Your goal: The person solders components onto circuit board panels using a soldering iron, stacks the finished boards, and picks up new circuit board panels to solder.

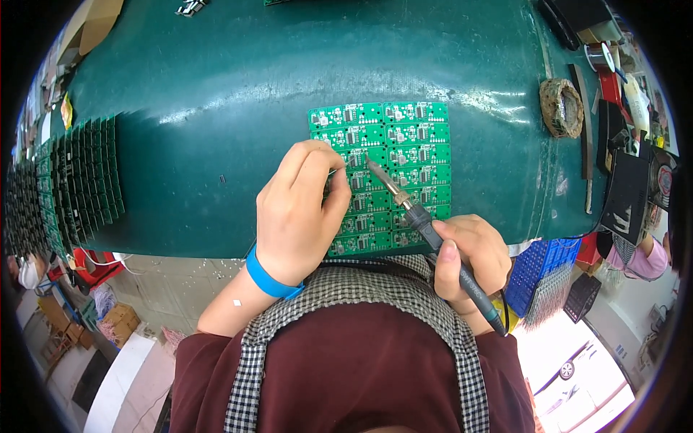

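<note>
I have the right hand's (473, 260) grip wrapped round the iron (421, 221), its tip at the board (372, 206) in the centre of the frame, on the counter (195, 144). The left hand (292, 198) bends over the board's left edge; I cannot tell whether its grip pinches anything.
</note>
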The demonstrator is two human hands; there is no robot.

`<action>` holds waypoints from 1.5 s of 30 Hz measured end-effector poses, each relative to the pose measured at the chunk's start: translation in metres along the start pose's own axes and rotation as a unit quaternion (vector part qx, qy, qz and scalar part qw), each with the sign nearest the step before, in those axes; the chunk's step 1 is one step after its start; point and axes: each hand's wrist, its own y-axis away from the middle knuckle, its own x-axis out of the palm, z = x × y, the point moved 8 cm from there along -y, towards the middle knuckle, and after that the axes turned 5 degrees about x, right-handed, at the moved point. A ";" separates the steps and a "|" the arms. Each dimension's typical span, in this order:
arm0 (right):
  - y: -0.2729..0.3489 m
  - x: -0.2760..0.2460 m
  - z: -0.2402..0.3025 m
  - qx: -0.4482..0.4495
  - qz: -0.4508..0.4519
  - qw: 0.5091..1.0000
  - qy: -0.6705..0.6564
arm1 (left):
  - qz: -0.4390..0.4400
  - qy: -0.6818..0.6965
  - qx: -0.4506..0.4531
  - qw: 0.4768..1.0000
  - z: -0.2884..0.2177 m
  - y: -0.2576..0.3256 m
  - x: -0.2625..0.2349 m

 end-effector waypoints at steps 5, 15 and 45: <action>-0.001 0.004 -0.002 0.001 0.007 1.000 0.001 | -0.003 -0.008 0.010 1.000 -0.002 -0.002 0.001; 0.005 0.007 -0.002 0.003 0.011 1.000 -0.008 | -0.008 -0.036 0.021 0.999 -0.004 0.000 0.004; 0.020 0.000 0.005 -0.013 0.004 1.000 0.002 | 0.020 0.020 0.000 1.000 -0.010 0.012 0.012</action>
